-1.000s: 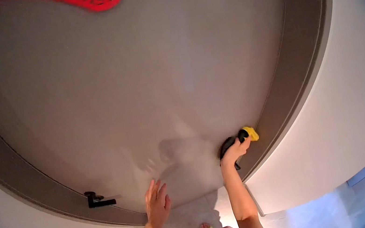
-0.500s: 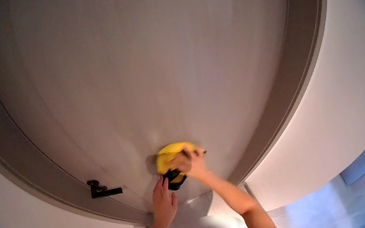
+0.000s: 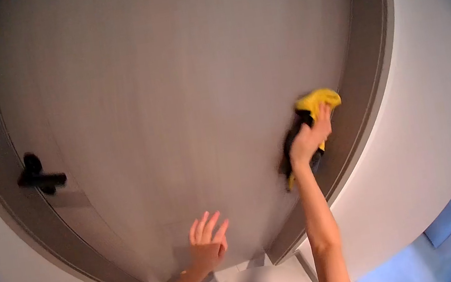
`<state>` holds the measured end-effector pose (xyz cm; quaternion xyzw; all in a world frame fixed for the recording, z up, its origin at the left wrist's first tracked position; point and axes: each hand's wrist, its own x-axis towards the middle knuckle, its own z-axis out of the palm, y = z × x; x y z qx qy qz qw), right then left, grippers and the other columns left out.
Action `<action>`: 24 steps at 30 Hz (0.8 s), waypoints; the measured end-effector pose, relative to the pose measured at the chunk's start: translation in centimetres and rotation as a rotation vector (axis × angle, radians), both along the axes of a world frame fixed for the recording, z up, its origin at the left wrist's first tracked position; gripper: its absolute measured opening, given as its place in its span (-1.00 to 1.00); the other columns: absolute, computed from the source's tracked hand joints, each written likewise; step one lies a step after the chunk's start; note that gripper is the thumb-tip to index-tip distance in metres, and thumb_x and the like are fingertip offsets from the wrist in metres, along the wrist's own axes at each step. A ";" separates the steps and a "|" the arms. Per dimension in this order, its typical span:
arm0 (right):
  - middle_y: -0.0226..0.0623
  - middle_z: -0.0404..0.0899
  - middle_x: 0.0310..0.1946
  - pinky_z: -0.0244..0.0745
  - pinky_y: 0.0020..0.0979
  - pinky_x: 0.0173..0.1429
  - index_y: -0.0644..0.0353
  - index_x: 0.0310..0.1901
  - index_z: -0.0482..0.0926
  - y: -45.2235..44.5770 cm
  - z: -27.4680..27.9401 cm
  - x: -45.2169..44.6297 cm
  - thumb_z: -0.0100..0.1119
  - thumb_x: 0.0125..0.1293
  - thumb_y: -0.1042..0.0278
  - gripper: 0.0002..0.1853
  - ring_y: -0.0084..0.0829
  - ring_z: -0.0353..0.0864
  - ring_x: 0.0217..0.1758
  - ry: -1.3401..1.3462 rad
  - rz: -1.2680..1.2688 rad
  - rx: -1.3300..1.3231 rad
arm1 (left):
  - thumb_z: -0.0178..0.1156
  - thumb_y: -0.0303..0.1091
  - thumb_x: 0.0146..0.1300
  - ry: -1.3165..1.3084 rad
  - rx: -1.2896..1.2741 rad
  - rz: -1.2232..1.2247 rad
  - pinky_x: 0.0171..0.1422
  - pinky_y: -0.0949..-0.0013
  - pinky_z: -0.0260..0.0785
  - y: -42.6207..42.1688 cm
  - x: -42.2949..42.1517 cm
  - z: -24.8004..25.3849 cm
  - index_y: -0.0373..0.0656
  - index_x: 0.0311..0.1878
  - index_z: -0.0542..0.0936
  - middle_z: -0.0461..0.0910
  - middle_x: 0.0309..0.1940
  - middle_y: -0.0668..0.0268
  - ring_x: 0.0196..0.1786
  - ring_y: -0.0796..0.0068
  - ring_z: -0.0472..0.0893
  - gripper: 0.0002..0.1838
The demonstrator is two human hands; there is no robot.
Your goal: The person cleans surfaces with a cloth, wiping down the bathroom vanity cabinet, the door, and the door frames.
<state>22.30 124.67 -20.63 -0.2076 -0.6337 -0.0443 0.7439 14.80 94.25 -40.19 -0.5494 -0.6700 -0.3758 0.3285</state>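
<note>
A yellow and black cloth (image 3: 319, 101) lies against the right edge of the grey-brown door (image 3: 185, 106), under my right hand (image 3: 312, 137). My right fingers press on the cloth, and parts of it stick out above and to the left of the hand. Lower and nearer the middle, my left hand (image 3: 209, 240) is raised before the lower door, its fingers spread and nothing in them.
A black door handle (image 3: 43, 178) juts out at the left side of the door. The dark door frame (image 3: 371, 43) curves along the right, beside a white wall (image 3: 427, 87). Pale floor (image 3: 292, 277) shows at the bottom.
My right hand and the cloth have swept from the door's lower middle up to its right edge. My left hand has spread its fingers. The view has shifted, and the red item has left it.
</note>
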 end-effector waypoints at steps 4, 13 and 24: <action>-0.09 0.02 0.60 -0.15 0.18 0.55 -0.08 0.56 0.17 -10.1 -3.2 -3.2 0.15 0.04 0.38 -0.07 0.07 -0.04 0.62 -0.273 0.072 0.181 | 0.25 -0.42 0.17 0.077 0.021 0.055 0.53 -0.14 0.04 -1.0 -0.3 -2.4 -0.05 0.34 0.51 0.32 0.43 0.13 0.51 -0.01 0.24 -0.41; -0.35 0.28 0.49 0.15 0.17 0.46 -0.21 0.33 0.43 -17.6 -3.2 -5.1 0.31 0.18 0.12 -0.37 -0.15 0.20 0.56 -0.628 0.147 1.002 | 0.27 -0.37 0.18 0.153 0.160 0.312 0.55 -0.21 -0.06 -3.0 -0.4 1.5 -0.08 0.42 0.38 0.12 0.52 0.05 0.57 -0.15 0.06 -0.32; -0.13 0.23 0.50 0.07 0.17 0.50 0.07 0.50 0.24 -0.9 3.5 -1.5 0.01 0.29 0.28 -0.30 0.03 0.18 0.52 0.280 -0.087 -0.262 | 0.35 -0.05 0.22 0.064 0.048 0.601 0.53 -0.16 0.00 -10.1 -10.3 2.7 0.04 0.55 0.24 0.04 0.58 0.06 0.58 -0.05 0.05 -0.14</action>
